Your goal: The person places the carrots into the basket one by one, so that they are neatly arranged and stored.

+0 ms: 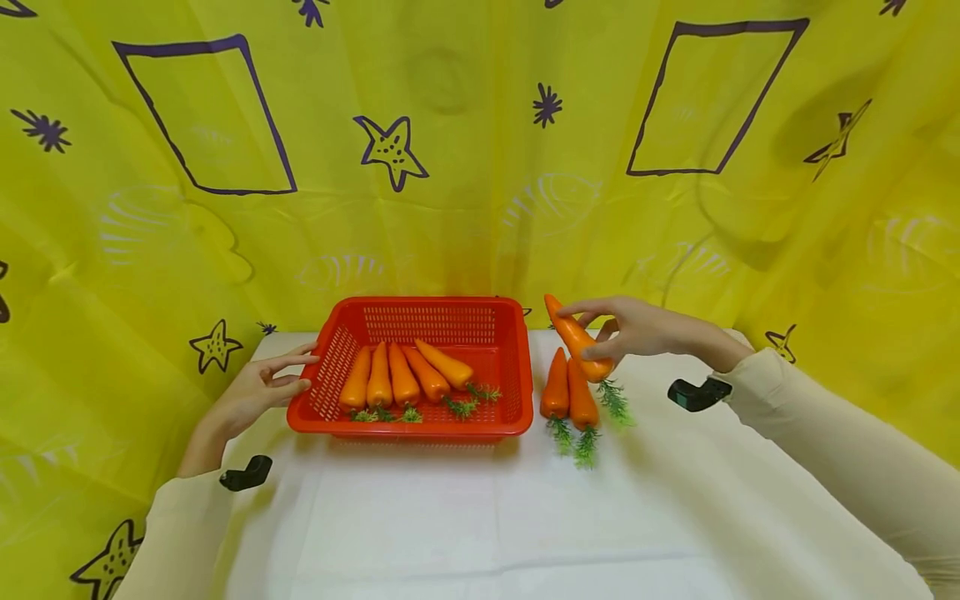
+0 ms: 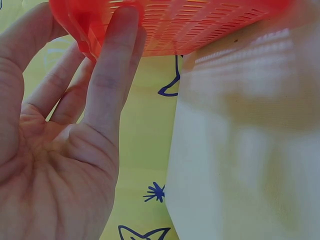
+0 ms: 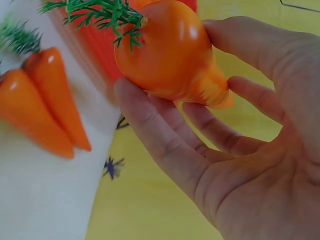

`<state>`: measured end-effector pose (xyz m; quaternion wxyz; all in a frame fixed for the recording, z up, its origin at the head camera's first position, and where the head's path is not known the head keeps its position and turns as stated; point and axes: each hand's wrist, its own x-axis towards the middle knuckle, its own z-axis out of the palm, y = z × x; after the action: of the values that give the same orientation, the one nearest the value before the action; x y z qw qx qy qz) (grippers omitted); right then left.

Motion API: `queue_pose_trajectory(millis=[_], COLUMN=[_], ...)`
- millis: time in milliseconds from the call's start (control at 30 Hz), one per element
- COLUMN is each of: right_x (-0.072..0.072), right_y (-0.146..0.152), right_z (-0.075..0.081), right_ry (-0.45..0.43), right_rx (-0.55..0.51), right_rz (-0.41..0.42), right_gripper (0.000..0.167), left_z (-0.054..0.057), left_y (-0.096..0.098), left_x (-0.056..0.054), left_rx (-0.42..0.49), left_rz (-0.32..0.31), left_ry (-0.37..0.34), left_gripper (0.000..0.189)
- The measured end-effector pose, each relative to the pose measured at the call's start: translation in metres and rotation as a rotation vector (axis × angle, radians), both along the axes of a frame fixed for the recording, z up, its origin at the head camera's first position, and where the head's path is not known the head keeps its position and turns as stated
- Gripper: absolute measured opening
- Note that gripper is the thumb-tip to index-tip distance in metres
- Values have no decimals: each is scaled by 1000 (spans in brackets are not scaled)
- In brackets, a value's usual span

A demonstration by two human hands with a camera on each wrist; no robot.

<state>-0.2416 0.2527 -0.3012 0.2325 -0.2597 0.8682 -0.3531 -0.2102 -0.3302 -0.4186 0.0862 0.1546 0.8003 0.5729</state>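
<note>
My right hand (image 1: 637,325) holds an orange carrot (image 1: 573,337) between thumb and fingers, above the table and right of the basket. The carrot's green leafy end hangs toward me; in the right wrist view its thick end (image 3: 165,50) faces the camera. Below it, two more carrots (image 1: 555,387) lie side by side on the cloth. At the far left, my left hand (image 1: 251,392) grips the left rim of a red plastic basket (image 1: 431,428). Its thumb and fingers pinch the rim in the left wrist view. Inside the basket, several carrots (image 1: 405,379) lie in a row, leaves toward me.
A white cloth (image 1: 420,525) covers the table under the basket and loose carrots. Behind and at both sides hangs a yellow curtain (image 1: 465,167) with dark star and frame drawings, close to the table's back edge.
</note>
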Motion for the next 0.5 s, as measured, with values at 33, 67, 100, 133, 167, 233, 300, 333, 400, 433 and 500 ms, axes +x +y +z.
queue_pose_trajectory(millis=[33,67,100,133,167,233,300,333,400,433,500], right_x=[-3,-5,-7,-10,-12,-17,-21,-24,-29,-32,-37], right_y=[-6,-12,-18,-25,-32,-46,-62,-71,-88,-97,-114], right_z=[0,1,1,2,2,3,4,3,1,-1,-4], right_ry=[-4,-10,-17,-21,-25,-37,-43,-43,-40,-30,-27], right_rx=[-5,-11,-15,-20,-23,-32,-32,-33,-34,-33,-43], right_rz=[10,19,27,38,49,65,84,97,115,126,149], right_gripper=[68,69,69,69,69,69,69,69,68,68,67], left_z=[0,0,0,0,0,-1,-1,-1,0,0,1], left_y=[0,-1,-1,-2,-2,-2,-2,-2,-1,-1,0], left_x=[0,0,0,0,0,0,0,0,0,0,0], left_rx=[0,0,-1,-2,-1,1,4,4,1,-1,-4], left_rz=[2,2,4,5,7,7,6,3,2,5,8], left_ry=[0,-1,0,-1,-1,-3,-4,-4,-1,1,5], left_gripper=[48,48,48,48,48,48,48,48,48,48,48])
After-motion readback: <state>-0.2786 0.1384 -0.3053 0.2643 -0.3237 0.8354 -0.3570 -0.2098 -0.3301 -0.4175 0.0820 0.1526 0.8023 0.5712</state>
